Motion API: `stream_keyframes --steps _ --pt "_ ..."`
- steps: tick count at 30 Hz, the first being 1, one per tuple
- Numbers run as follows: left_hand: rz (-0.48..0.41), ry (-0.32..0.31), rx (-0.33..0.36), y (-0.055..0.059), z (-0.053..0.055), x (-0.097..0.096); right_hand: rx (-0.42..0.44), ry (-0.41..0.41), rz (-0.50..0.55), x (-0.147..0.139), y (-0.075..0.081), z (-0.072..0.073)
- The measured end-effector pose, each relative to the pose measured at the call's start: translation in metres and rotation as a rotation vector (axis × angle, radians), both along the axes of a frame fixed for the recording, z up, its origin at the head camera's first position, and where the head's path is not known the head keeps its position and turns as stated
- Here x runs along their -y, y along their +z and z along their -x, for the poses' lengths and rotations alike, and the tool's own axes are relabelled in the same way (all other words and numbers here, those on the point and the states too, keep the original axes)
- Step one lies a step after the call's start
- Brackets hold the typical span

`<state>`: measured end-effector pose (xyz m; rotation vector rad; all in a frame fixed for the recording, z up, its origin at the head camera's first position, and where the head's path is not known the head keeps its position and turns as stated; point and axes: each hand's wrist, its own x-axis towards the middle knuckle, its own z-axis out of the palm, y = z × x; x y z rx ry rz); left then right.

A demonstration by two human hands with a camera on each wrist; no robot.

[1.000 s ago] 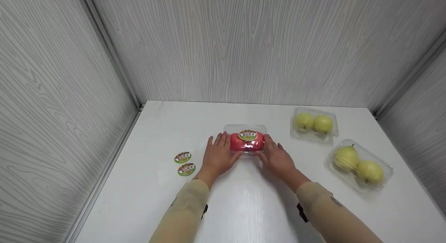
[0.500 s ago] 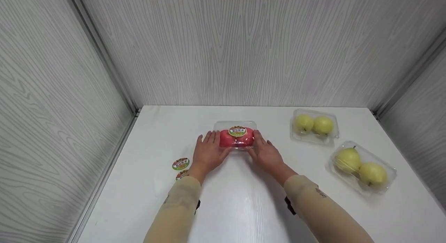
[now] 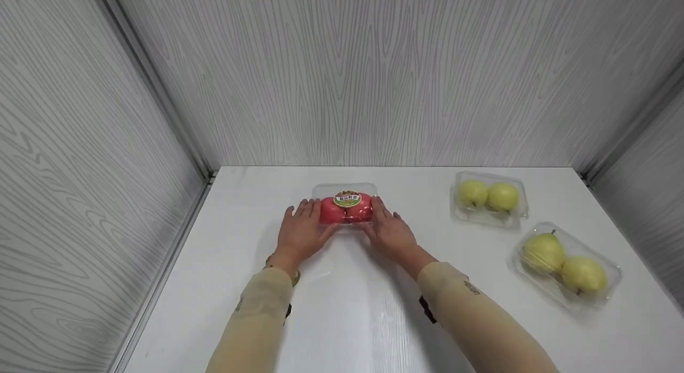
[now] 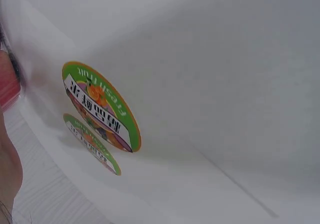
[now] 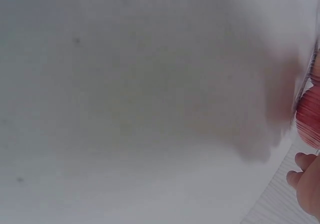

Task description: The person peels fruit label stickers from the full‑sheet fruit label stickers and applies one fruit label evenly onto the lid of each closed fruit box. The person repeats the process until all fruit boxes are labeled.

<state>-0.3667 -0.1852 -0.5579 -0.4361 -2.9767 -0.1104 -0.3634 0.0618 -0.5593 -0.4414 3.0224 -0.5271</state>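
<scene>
A clear plastic clamshell box (image 3: 344, 188) with two red apples (image 3: 332, 210) in it lies near the middle of the table. An oval fruit sticker (image 3: 348, 199) is on its lid. At the box's left end, my left hand (image 3: 300, 235) presses with straight fingers, its thumb by the front edge. My right hand (image 3: 391, 234) mirrors it at the right end, fingers extended along the side. Below the left wrist are two more oval stickers (image 4: 102, 106), lying on a pale sheet and mostly covered by that wrist in the head view.
To the right on the white table (image 3: 352, 330) are two other clear boxes. The farther box (image 3: 489, 218) holds two yellow-green pears, and the nearer box (image 3: 574, 239) holds two more, set at a slant. Grey wood-grain panels (image 3: 342, 79) stand at the back and both sides.
Both hands and the apple box have slid left and slightly away across the table. The left wrist now covers most of the two loose stickers. The head view has shifted slightly.
</scene>
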Motion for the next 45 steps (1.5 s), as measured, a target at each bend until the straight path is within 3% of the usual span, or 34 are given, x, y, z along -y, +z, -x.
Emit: stream_keyframes --steps 15,30,37,41,45 --pt "0.001 0.05 0.016 0.001 0.015 0.03 0.043 0.001 0.007 0.034 0.003 0.023" --pt "-0.018 0.068 0.028 -0.002 0.023 0.043 0.068 0.0 0.002 0.049 0.005 0.03" --pt "-0.049 0.069 0.029 0.008 0.022 0.037 0.06 0.03 -0.048 0.04 0.017 0.031" --pt "-0.068 0.089 0.07 0.012 0.018 0.033 0.061 0.035 -0.031 0.031 0.022 0.028" --pt "-0.108 0.114 0.063 0.018 0.012 0.031 0.056 0.017 0.0 0.018 0.027 0.024"
